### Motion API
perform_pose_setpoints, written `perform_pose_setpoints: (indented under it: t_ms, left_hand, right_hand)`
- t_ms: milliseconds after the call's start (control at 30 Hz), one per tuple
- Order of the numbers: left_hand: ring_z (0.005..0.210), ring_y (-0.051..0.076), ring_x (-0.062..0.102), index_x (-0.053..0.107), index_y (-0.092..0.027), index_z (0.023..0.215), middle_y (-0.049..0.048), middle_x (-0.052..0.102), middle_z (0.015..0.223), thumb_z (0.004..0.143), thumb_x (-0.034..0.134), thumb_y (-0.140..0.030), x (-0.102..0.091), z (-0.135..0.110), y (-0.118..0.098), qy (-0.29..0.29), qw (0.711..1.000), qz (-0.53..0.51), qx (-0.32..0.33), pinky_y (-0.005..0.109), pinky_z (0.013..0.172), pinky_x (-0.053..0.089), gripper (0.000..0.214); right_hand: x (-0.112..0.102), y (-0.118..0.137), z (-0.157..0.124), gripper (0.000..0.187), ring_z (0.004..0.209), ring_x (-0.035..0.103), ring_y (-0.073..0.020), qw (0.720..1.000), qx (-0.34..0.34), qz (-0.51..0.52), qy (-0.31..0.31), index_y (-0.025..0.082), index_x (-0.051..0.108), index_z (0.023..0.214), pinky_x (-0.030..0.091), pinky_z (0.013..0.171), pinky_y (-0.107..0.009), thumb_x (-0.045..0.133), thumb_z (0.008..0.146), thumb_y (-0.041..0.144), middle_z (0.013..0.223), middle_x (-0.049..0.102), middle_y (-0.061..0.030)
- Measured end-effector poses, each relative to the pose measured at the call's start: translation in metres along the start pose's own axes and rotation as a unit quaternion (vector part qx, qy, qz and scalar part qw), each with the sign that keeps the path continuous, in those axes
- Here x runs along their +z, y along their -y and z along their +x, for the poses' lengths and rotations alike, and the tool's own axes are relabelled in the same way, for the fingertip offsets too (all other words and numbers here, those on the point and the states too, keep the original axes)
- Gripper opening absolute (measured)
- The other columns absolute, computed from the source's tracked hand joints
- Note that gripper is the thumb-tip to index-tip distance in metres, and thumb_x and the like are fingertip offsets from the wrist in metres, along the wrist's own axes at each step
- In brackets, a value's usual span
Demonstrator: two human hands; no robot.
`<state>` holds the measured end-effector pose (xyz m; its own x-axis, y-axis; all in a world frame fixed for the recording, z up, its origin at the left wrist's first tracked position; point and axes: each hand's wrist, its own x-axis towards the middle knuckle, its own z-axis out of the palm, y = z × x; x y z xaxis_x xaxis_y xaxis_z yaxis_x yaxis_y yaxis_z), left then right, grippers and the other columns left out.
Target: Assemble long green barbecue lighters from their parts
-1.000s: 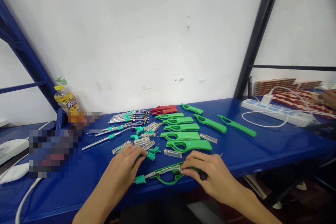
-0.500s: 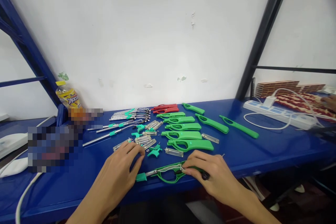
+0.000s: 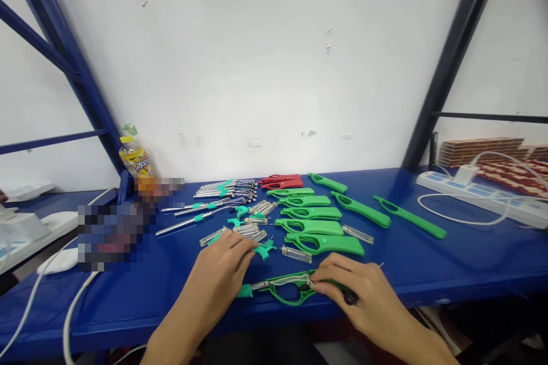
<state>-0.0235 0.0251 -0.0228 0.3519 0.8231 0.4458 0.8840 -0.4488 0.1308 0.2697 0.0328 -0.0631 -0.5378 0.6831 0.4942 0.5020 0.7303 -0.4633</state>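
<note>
Near the front edge lies an open green lighter shell [image 3: 291,301], with a metal rod and a white wire [image 3: 291,279] laid in it. A teal collar [image 3: 245,291] sits around the rod's left end. My right hand [image 3: 355,282] pinches at the wire's end over the shell. A screwdriver with a black handle [image 3: 351,296] is tucked in the same hand, its thin shaft poking out behind. My left hand [image 3: 226,262] reaches over the loose parts, fingers bent and thumb apart. Its fingertips are at a teal trigger [image 3: 265,248]; contact is hard to tell.
Clear fuel cartridges [image 3: 296,254] lie about the middle. Several green shells [image 3: 325,243] and red shells [image 3: 280,183] are behind. Metal rods with wires [image 3: 226,188] lie back left. A bottle [image 3: 137,162] stands left; a power strip [image 3: 483,197] lies right.
The view has swung left, so everything sits further right. My left hand has moved closer to the teal trigger. My right hand stays at the wire on the shell.
</note>
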Motion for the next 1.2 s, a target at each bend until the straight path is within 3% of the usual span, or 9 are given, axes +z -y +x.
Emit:
perform_pose_setpoints:
  t_ms: [133, 200, 367, 700, 1200]
  left_hand:
    - [0.092, 0.022, 0.071, 0.073, -0.024, 0.106, 0.0021, 0.077, 0.101, 0.104, 0.057, -0.018, -0.007, -0.014, -0.013, -0.07, 0.994, -0.081, 0.015, 0.037, 0.087, 0.057, 0.017]
    - [0.089, 0.021, 0.07, 0.073, -0.024, 0.104, 0.0012, 0.076, 0.098, 0.102, 0.059, -0.016, -0.004, -0.018, -0.027, -0.063, 0.991, -0.118, 0.026, 0.032, 0.079, 0.056, 0.016]
    - [0.085, 0.022, 0.065, 0.073, -0.025, 0.105, 0.0016, 0.072, 0.094, 0.101, 0.058, -0.01, 0.013, -0.019, -0.053, -0.005, 0.993, -0.111, 0.041, 0.035, 0.076, 0.052, 0.021]
    - [0.084, 0.023, 0.065, 0.071, -0.024, 0.107, 0.0021, 0.071, 0.095, 0.103, 0.055, -0.011, 0.014, -0.025, -0.045, -0.007, 0.995, -0.096, 0.026, 0.034, 0.071, 0.05, 0.021]
    - [0.082, 0.021, 0.065, 0.069, -0.024, 0.105, 0.0018, 0.069, 0.094, 0.107, 0.05, -0.015, 0.026, -0.023, -0.052, -0.009, 0.994, -0.105, 0.033, 0.034, 0.072, 0.049, 0.022]
  right_hand:
    - [0.001, -0.001, -0.001, 0.02, 0.082, 0.074, -0.0182, 1.0, 0.0, 0.012, 0.0, 0.028, 0.075, 0.104, 0.052, 0.07, -0.027, 0.056, 0.108, 0.032, 0.099, 0.077, -0.0028]
    - [0.003, -0.002, -0.001, 0.02, 0.082, 0.074, -0.0184, 1.0, 0.004, 0.024, -0.003, 0.028, 0.076, 0.102, 0.053, 0.071, -0.027, 0.057, 0.108, 0.033, 0.097, 0.077, -0.0024]
    - [0.008, -0.006, -0.003, 0.017, 0.083, 0.075, -0.0175, 0.999, 0.003, 0.03, -0.014, 0.029, 0.073, 0.103, 0.054, 0.072, -0.027, 0.057, 0.108, 0.031, 0.096, 0.076, -0.0006]
    - [0.004, 0.0, 0.0, 0.014, 0.081, 0.073, -0.0148, 0.999, 0.001, 0.042, -0.015, 0.028, 0.072, 0.101, 0.052, 0.072, -0.025, 0.06, 0.107, 0.026, 0.095, 0.076, 0.0017]
    - [0.0, 0.0, -0.001, 0.01, 0.081, 0.074, -0.016, 0.999, 0.005, 0.05, -0.011, 0.028, 0.076, 0.102, 0.054, 0.072, -0.026, 0.066, 0.104, 0.026, 0.095, 0.077, 0.0005]
